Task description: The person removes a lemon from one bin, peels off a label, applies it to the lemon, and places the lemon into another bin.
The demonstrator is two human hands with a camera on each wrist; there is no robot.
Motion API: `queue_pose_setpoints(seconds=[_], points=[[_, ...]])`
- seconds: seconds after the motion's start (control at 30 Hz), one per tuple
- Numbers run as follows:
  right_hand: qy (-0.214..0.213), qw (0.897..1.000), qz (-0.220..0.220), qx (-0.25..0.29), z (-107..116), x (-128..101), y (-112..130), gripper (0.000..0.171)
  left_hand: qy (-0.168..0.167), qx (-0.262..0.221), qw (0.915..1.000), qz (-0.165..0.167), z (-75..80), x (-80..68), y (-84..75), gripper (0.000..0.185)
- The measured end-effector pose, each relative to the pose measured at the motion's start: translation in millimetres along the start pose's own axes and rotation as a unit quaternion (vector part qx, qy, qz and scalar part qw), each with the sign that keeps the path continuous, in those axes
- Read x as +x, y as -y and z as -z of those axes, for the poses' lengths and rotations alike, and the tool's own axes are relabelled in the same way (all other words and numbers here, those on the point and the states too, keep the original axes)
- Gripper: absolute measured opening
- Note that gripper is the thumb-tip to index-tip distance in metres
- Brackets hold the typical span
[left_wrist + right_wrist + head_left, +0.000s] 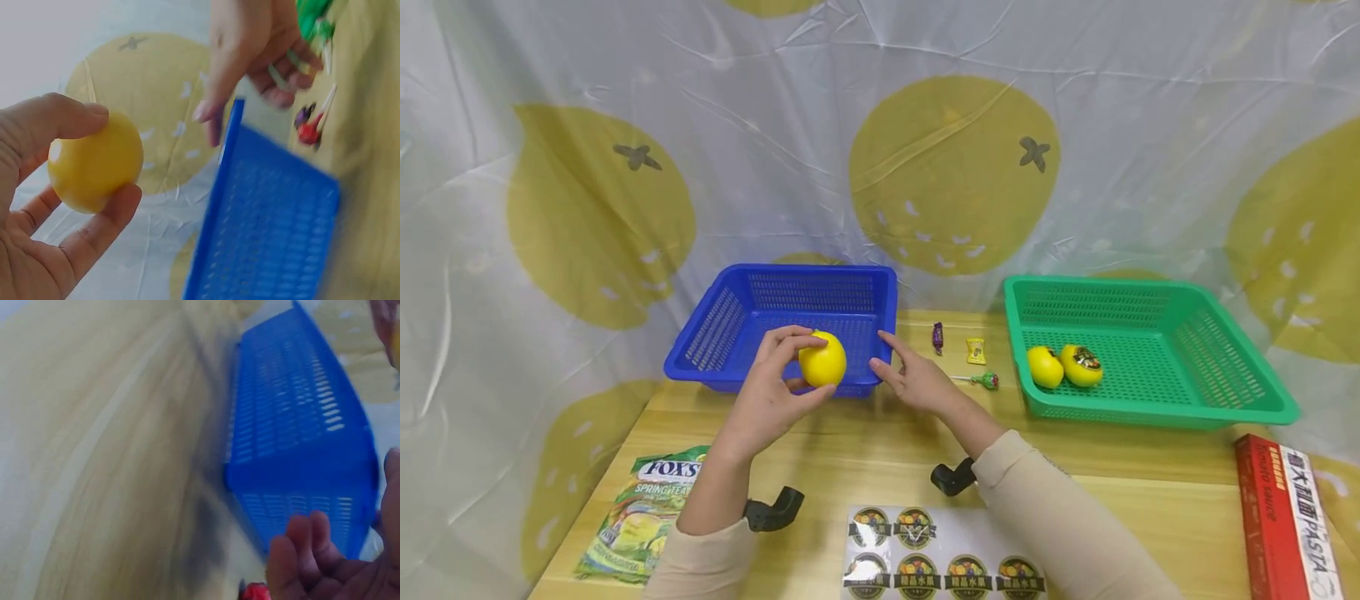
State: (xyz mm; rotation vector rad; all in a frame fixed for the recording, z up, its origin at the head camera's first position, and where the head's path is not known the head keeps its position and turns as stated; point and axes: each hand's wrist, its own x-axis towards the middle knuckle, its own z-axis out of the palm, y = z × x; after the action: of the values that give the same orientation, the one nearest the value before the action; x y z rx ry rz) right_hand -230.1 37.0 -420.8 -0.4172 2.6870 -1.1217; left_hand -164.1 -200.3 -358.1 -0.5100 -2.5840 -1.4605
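Observation:
My left hand (pixel 778 383) holds a round yellow fruit (pixel 822 359) between thumb and fingers, just in front of the blue basket (pixel 730 312). In the left wrist view the yellow fruit (pixel 94 162) sits in my left hand (pixel 44 206), beside the blue basket (pixel 269 225). My right hand (pixel 910 375) hovers a little to the right of the fruit with fingers loosely spread and nothing in it. The right wrist view shows that hand's fingers (pixel 312 556) close to the blue basket's corner (pixel 300 469).
A green basket (pixel 1195 392) at the right holds two yellow fruits (pixel 1045 367). Small candies (pixel 975 351) and a lollipop (pixel 985 381) lie between the baskets. A candy bag (pixel 640 508), a sticker sheet (pixel 925 554) and a red pasta box (pixel 1285 517) lie near the front edge.

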Motion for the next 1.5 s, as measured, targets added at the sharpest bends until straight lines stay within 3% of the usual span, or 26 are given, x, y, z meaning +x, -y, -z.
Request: queue_pose_setpoints(seconds=[0.2, 0.4, 0.57, 0.77, 0.93, 1.17, 1.5], points=[[0.021, 0.997, 0.026, 0.068, 23, -34, -12, 0.065, 0.012, -0.061, 0.9981, 0.003, -20.6, -18.0, -1.4, 0.056], [0.038, 0.996, 0.034, 0.074, 32, -90, -37, 0.053, 0.047, -0.101, 0.9935, 0.020, -37.9, -33.0, 0.7, 0.056], [0.064, 0.995, 0.027, 0.067, 28, -132, -58, 0.047, 0.099, -0.111, 0.9885, 0.029, -64.4, -37.5, 4.3, 0.060], [0.127, 0.982, 0.020, 0.136, 26, -168, -76, 0.032, 0.175, -0.092, 0.9788, 0.053, -108.0, -35.0, 9.3, 0.072], [0.201, 0.964, 0.018, 0.175, 24, -179, -81, 0.025, 0.203, -0.022, 0.9780, 0.042, -134.8, -24.7, 9.3, 0.076], [0.220, 0.959, 0.008, 0.179, 15, -179, -86, 0.024, 0.212, 0.052, 0.9758, 0.008, -154.9, -17.2, 13.0, 0.066], [0.225, 0.961, -0.010, 0.158, 9, -178, -90, 0.032, 0.232, 0.019, 0.9722, 0.025, -163.3, -19.9, 20.0, 0.067]])
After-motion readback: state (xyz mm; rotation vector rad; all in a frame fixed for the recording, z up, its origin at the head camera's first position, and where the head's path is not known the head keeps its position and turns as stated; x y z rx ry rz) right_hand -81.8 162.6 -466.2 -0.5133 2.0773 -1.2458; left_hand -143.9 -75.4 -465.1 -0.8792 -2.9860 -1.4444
